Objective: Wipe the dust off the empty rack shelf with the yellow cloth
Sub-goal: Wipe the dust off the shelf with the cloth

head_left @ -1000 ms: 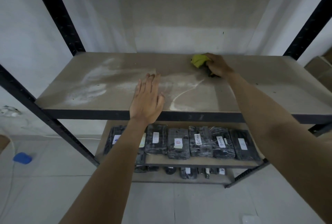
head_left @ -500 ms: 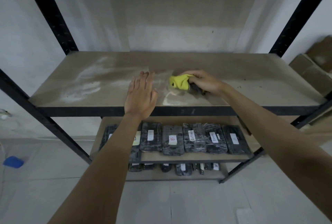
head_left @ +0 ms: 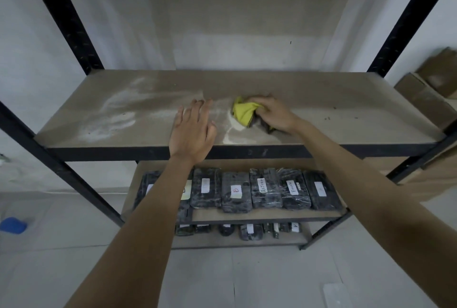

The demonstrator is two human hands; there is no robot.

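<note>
Right hand (head_left: pixel 273 116) dragged bunched yellow cloth (head_left: pixel 243 113) nearer; left hand (head_left: pixel 193 132) flat.

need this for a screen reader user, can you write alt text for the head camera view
A right hand grips a crumpled yellow cloth on a dusty rack shelf, while the left hand rests flat beside it. White dust covers the shelf's left half; wrapped, labelled black packages sit on the shelf below.

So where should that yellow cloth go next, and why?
Probably leftward. The right hand grips the yellow cloth mid-shelf, and the shelf looks bare to its right, while pale dust covers the left part. The left hand lies flat in that path and would likely have to shift first.
</note>
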